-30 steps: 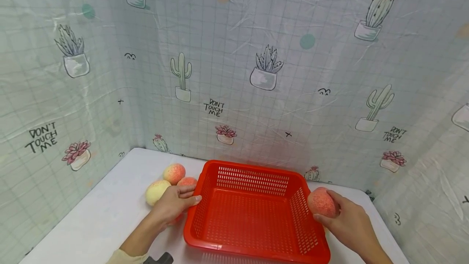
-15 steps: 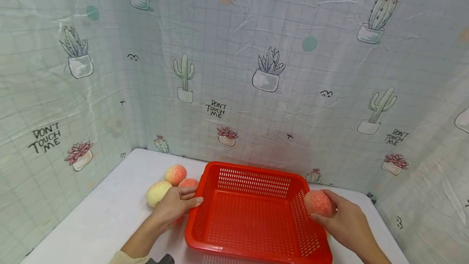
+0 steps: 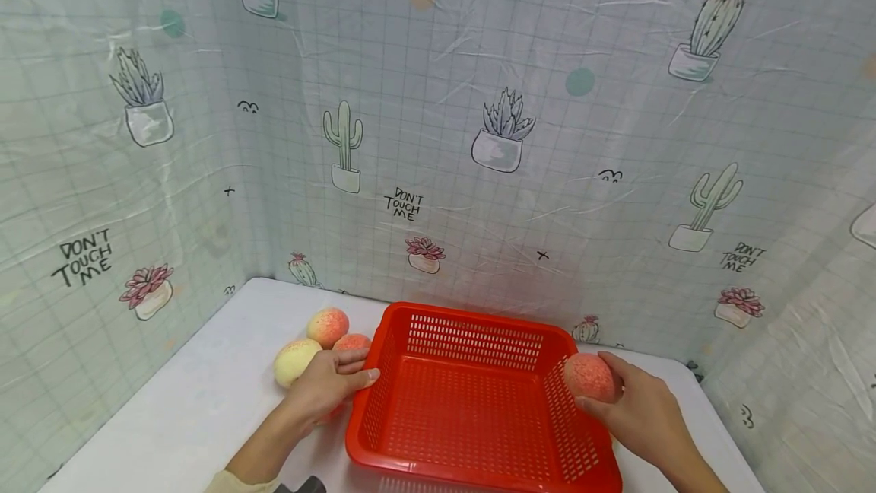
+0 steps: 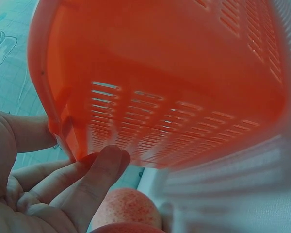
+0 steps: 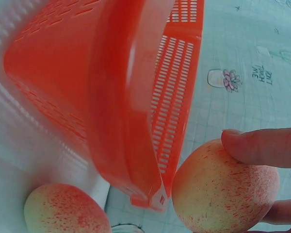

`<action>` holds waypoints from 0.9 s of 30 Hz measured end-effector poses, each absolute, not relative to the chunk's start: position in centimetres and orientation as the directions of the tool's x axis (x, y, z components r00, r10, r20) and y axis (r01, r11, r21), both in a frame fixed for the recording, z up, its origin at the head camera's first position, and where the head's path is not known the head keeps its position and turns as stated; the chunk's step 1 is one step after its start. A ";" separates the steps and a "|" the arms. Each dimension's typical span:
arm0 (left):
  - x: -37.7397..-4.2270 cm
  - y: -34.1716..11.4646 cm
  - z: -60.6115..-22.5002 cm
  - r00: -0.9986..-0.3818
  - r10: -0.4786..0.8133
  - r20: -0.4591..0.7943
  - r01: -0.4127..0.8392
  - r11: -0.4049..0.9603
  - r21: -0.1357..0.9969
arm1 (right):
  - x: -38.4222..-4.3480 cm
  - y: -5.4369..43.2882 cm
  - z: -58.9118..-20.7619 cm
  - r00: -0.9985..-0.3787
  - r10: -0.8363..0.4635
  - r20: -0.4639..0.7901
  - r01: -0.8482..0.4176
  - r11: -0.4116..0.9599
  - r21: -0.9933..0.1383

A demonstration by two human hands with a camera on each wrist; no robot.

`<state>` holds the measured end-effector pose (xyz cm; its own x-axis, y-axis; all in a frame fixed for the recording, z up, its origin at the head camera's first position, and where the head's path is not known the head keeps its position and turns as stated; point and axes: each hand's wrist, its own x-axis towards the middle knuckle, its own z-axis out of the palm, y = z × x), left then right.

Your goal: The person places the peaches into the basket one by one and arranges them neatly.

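Note:
A red plastic basket [image 3: 465, 409] with slotted walls stands on the white table, its inside bare. On its left rim lies my left hand [image 3: 327, 385], thumb over the rim and fingers against the outer wall, pinching it as the left wrist view shows. My right hand [image 3: 639, 413] grips a pinkish-red peach [image 3: 590, 377] between thumb and fingers, overlapping the basket's right rim in the head view. In the right wrist view the held peach [image 5: 223, 189] looks paler, with red speckles, right beside the rim.
Left of the basket several peaches lie on the table [image 3: 171, 409], among them a pale yellow one [image 3: 296, 362] and a pink-yellow one [image 3: 328, 327]. Another peach [image 5: 65, 211] rests on the table outside the basket's right side. A cactus-print curtain [image 3: 445, 135] encloses the back and sides.
My right hand has moved slightly left with the peach, farther over the basket's right rim. The left hand keeps its place on the left rim.

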<state>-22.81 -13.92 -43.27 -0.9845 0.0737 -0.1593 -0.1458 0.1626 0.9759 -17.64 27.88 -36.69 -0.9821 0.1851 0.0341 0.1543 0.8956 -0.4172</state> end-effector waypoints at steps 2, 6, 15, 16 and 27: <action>-22.8 -13.9 -43.3 -0.985 0.072 -0.159 -0.146 0.165 0.976 | -17.7 27.8 -36.6 -0.983 0.181 0.037 0.150 0.902 -0.405; -22.9 -14.0 -43.3 -0.985 0.072 -0.160 -0.146 0.165 0.975 | -17.9 27.6 -36.5 -0.984 0.175 0.040 0.146 0.909 -0.389; -22.9 -14.0 -43.4 -0.983 0.073 -0.170 -0.157 0.166 0.974 | -17.9 27.2 -36.4 -0.989 0.125 0.082 0.083 0.914 -0.397; -22.9 -14.0 -43.5 -0.982 0.077 -0.171 -0.156 0.163 0.974 | -18.0 27.1 -36.4 -0.989 0.122 0.086 0.078 0.914 -0.399; -23.0 -14.1 -43.6 -0.982 0.085 -0.169 -0.154 0.159 0.975 | -18.3 26.2 -36.3 -0.988 0.117 0.104 0.068 0.921 -0.384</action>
